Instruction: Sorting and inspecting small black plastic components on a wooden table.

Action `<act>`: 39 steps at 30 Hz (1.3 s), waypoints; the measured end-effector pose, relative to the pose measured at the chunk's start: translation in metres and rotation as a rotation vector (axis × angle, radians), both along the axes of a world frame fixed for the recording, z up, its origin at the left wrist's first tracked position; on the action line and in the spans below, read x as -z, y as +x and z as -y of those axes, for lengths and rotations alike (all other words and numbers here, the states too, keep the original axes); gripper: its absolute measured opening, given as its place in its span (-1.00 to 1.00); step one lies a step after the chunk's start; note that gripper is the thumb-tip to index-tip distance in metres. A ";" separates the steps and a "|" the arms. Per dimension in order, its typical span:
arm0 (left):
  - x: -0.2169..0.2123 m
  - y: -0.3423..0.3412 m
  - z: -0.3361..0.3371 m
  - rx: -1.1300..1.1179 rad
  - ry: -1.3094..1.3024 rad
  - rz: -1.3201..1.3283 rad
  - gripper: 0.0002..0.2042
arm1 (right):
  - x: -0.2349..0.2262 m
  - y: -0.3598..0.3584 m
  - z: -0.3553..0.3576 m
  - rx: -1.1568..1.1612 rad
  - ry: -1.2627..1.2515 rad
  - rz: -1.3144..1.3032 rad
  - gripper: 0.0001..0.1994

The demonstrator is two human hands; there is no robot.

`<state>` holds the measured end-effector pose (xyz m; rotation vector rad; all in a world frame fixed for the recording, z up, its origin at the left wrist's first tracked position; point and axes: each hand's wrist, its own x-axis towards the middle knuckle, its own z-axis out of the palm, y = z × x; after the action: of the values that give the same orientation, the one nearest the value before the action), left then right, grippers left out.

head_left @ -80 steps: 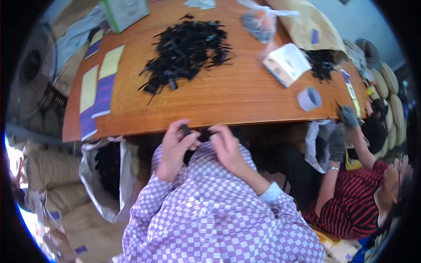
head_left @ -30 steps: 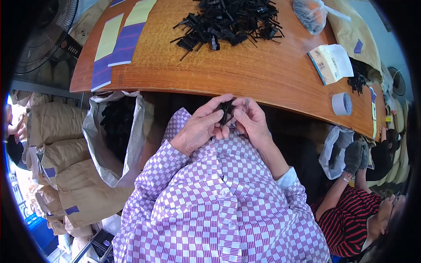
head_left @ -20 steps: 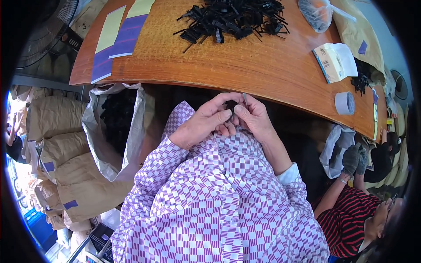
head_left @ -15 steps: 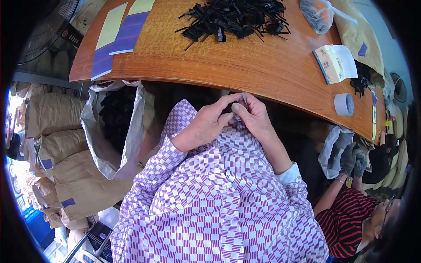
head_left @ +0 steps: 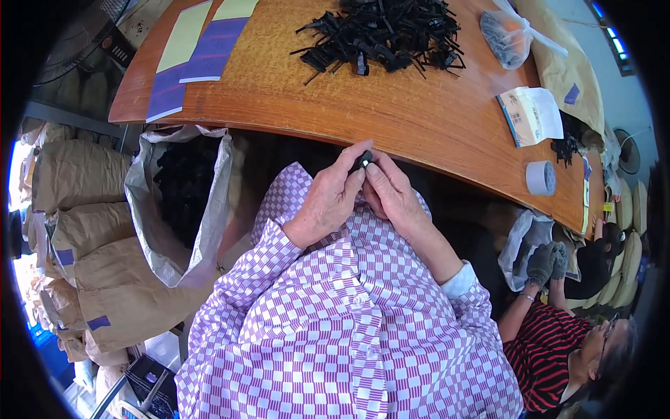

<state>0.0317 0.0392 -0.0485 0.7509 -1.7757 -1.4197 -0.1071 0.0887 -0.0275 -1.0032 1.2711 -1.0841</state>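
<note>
Left hand (head_left: 322, 204) and right hand (head_left: 398, 202) have shifted leftward, fingers (head_left: 381, 181) gripping one small black piece (head_left: 364, 160).

Bright left-edge glare, curved fisheye distortion

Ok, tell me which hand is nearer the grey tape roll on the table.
Right. The right hand is left of the grey tape roll, by the near edge of the table; the left hand is farther left, beyond the right.

The person's hands (head_left: 324, 202) (head_left: 392, 194) number two, tape rolls (head_left: 541, 178) one.
</note>
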 end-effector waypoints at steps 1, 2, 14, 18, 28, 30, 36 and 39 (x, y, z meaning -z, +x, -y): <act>0.000 0.000 0.000 -0.004 0.024 -0.004 -0.59 | -0.001 0.000 0.001 -0.001 -0.013 -0.027 -0.70; 0.000 0.000 0.000 -0.008 0.046 -0.009 -0.59 | -0.002 0.001 0.001 0.009 0.019 -0.011 -0.70; 0.000 -0.003 -0.005 -0.165 -0.150 0.118 -0.59 | 0.016 0.004 0.002 0.060 0.059 0.028 -0.71; 0.001 0.000 -0.001 -0.125 -0.092 0.058 -0.63 | 0.002 -0.027 0.023 -0.243 -0.036 -0.220 -0.76; 0.011 0.015 0.003 0.061 0.685 -0.213 -0.84 | -0.052 -0.086 0.162 -0.009 -0.436 -1.497 -0.76; 0.007 0.015 0.005 0.036 0.753 -0.238 -0.86 | -0.042 -0.093 0.174 -0.068 -0.433 -1.495 -0.76; 0.007 0.016 0.007 0.087 0.770 -0.198 -0.88 | -0.023 -0.124 0.186 -0.176 -0.393 -1.197 -0.76; 0.012 0.011 0.009 0.113 0.674 -0.252 -0.93 | -0.038 -0.129 0.179 -0.114 -0.161 -0.690 -0.81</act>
<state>0.0430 0.0299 -0.0610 0.7627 -1.1535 -2.1228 -0.2358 -0.0903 0.0109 -1.6391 1.6557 -0.7780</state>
